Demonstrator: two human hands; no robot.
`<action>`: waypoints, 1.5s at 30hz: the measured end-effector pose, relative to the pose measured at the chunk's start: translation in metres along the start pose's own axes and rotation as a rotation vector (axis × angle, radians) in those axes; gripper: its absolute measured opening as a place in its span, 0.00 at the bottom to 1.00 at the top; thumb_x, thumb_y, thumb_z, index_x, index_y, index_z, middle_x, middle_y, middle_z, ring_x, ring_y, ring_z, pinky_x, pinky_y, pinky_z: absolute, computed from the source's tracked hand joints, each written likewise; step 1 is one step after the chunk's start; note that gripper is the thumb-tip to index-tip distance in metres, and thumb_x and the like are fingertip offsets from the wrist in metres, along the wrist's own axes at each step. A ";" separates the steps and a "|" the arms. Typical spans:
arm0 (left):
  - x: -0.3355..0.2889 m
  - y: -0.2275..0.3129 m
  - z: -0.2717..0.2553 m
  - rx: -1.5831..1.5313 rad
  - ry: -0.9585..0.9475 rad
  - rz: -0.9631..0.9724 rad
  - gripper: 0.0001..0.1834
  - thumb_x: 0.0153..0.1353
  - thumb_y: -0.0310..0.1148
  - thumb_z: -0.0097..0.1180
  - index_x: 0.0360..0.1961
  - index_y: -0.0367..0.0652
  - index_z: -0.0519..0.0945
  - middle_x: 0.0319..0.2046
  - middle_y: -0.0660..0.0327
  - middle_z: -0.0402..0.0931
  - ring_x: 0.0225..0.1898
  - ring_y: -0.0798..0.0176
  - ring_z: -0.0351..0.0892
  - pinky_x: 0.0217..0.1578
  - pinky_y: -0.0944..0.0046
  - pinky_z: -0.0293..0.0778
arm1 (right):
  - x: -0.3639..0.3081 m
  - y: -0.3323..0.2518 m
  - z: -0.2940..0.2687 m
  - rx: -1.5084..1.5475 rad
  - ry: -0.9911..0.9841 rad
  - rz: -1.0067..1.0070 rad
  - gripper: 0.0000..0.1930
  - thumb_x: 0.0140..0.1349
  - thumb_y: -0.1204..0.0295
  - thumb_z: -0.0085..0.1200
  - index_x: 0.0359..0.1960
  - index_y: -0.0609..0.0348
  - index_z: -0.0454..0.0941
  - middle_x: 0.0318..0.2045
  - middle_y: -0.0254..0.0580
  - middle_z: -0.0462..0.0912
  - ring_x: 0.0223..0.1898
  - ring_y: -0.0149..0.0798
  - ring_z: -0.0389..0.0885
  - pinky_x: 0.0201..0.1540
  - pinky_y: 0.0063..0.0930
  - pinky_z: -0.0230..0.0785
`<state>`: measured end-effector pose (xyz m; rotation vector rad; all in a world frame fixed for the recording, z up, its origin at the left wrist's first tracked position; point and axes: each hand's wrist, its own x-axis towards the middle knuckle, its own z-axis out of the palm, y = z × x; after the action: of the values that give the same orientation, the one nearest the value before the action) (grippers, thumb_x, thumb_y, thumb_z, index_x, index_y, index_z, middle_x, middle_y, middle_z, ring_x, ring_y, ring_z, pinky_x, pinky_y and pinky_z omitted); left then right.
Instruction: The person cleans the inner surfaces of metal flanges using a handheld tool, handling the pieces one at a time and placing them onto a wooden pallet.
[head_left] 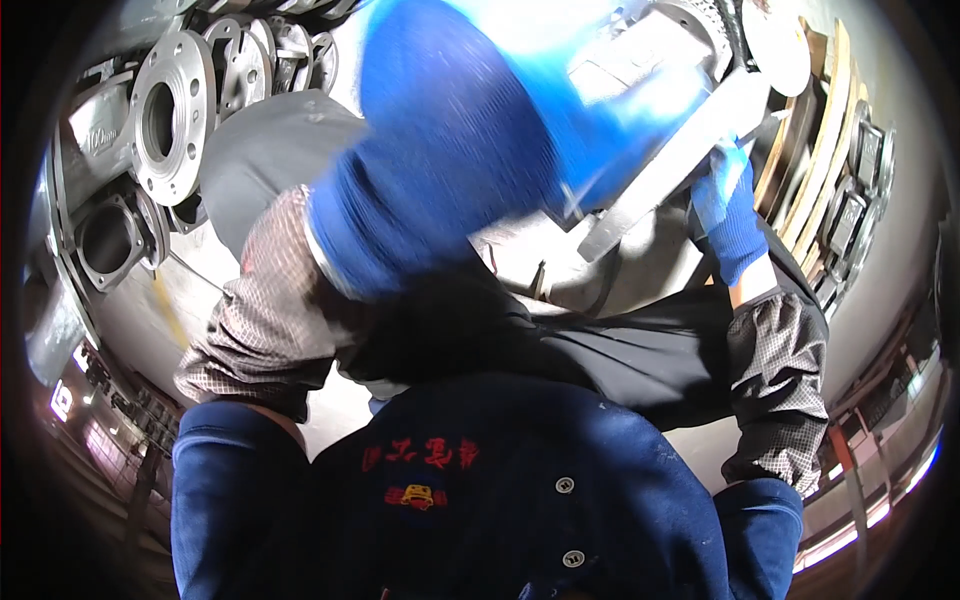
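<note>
My left hand [450, 140], in a blue knit glove, is raised close to the camera and covers the upper middle of the view. Motion smears it, and its fingers cannot be made out. Beyond it stretches a bright blue blur [625, 130], which may be glove or cloth. At the right, my right hand [728, 205], also in a blue glove, grips the edge of a grey metal flange [665, 165] seen nearly edge-on. Part of a grey metal casting [640, 50] shows above that flange; the left hand and the blur hide much of the area.
Round metal flanges [172, 118] and castings stand in a row at the upper left. A square-flanged part [108, 243] lies below them. Wooden strips [815, 150] and more metal parts [850, 215] line the right side. My dark-trousered legs [630, 350] flank the work.
</note>
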<state>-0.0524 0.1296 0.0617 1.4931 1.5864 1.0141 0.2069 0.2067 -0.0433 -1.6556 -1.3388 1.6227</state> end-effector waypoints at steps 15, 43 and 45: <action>-0.019 -0.039 -0.041 -0.064 0.170 -0.246 0.27 0.60 0.35 0.54 0.56 0.27 0.68 0.50 0.48 0.72 0.50 0.62 0.72 0.53 0.66 0.67 | 0.010 -0.063 0.087 -0.215 0.074 -0.120 0.20 0.68 0.63 0.40 0.47 0.71 0.74 0.38 0.52 0.81 0.39 0.39 0.76 0.45 0.31 0.67; 0.000 -0.039 -0.036 0.095 0.340 0.267 0.20 0.54 0.34 0.59 0.47 0.35 0.76 0.48 0.42 0.74 0.51 0.44 0.74 0.52 0.52 0.70 | 0.222 -0.095 0.019 -1.140 0.455 -0.358 0.24 0.62 0.53 0.43 0.40 0.64 0.77 0.37 0.63 0.79 0.42 0.61 0.77 0.45 0.48 0.69; -0.003 -0.042 -0.041 0.063 0.346 0.259 0.19 0.56 0.31 0.57 0.49 0.37 0.76 0.46 0.45 0.76 0.52 0.46 0.74 0.53 0.54 0.69 | 0.236 -0.095 0.022 -1.240 0.372 -0.318 0.25 0.59 0.52 0.46 0.40 0.66 0.78 0.38 0.65 0.78 0.43 0.61 0.77 0.46 0.48 0.69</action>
<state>-0.1072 0.1236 0.0409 1.6652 1.6998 1.4448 0.1163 0.4422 -0.0810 -1.9884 -2.4124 0.1441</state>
